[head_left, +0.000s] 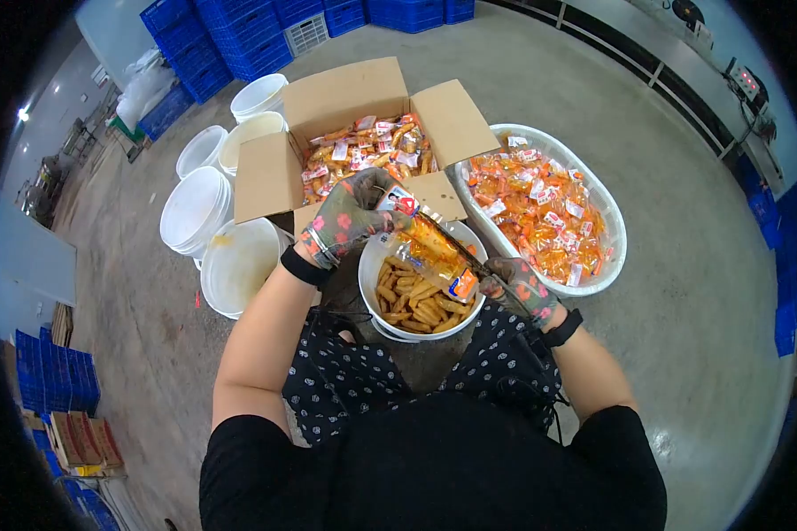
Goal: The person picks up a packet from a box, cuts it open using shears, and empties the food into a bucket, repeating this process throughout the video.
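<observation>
A clear plastic packet (429,258) with orange sauce and printed labels hangs tilted over a white bucket (368,301) of brown, finger-shaped food pieces (421,305). My left hand (352,212), in a dark floral glove, is closed on the packet's upper left end. At the packet's lower right, my right hand (518,288), in a similar glove, has its fingers closed around a long dark tool (460,250) that lies along the packet's edge. Behind the bucket, an open cardboard box (345,88) holds many filled packets. To the right, a white oval tub (618,232) holds orange sauce packets.
White buckets and lids (195,208) stand left of the box. Blue crates (239,40) are stacked at the back left, with more crates (58,372) at the far left. A metal-edged counter (629,53) runs along the upper right.
</observation>
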Demonstrator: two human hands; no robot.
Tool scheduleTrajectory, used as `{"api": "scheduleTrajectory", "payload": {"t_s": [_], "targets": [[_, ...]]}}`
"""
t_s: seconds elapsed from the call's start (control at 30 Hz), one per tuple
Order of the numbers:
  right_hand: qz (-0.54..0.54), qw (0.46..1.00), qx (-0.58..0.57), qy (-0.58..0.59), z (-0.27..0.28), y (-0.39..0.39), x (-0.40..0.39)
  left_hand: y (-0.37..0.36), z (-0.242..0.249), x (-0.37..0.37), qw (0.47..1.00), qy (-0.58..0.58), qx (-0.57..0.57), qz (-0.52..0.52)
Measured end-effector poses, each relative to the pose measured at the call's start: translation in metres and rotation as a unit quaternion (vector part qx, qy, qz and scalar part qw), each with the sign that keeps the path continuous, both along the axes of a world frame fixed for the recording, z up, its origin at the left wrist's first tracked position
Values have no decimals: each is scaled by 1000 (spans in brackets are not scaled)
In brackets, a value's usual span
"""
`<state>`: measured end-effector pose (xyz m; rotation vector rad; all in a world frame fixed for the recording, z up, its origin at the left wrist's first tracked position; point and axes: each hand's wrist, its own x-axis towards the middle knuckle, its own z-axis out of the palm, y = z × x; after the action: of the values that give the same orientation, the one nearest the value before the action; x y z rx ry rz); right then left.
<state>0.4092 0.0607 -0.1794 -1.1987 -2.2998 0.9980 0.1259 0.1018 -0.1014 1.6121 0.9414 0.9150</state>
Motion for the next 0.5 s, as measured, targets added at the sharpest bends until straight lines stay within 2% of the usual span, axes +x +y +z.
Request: {"api": "scheduleTrajectory", "payload": {"t_s": [0.07,0.13,0.17,0.2,0.23,0.27,0.3,0.33,0.37,0.4,0.43,0.47,0.5], "targets": [[-7,974,-134,184,-9,-3,-10,1,-4,2,1000,13,18,18],[-3,965,-145,219,-7,-6,-14,-1,-17,4,993,-100,-66,-2],[3,955,-155,253,-6,-7,-15,-1,-21,4,993,-100,-66,-2],[3,955,-155,253,-9,-7,-16,-1,-23,4,991,-112,-61,36],[-19,966,-104,235,-13,-7,-17,1,-23,6,988,-124,-57,73],[-41,974,-51,215,-17,-7,-18,-2,-30,10,970,-207,-83,93],[-63,978,5,196,-19,-7,-20,-5,-35,15,971,-206,-80,92],[-85,944,-26,318,-9,-13,-31,-7,-40,19,970,-218,-91,49],[-85,944,-23,319,-11,-13,-33,-9,-47,21,968,-230,-103,6],[-97,943,-72,311,-18,-12,-34,-12,-57,19,904,-345,-250,17],[-109,939,-124,302,-27,-10,-36,-12,-61,24,849,-471,-238,-42],[-108,957,-107,245,-34,-5,-34,-13,-62,26,871,-425,-245,24],[-110,957,-110,245,-40,-5,-30,-13,-63,26,887,-377,-251,89]]}}
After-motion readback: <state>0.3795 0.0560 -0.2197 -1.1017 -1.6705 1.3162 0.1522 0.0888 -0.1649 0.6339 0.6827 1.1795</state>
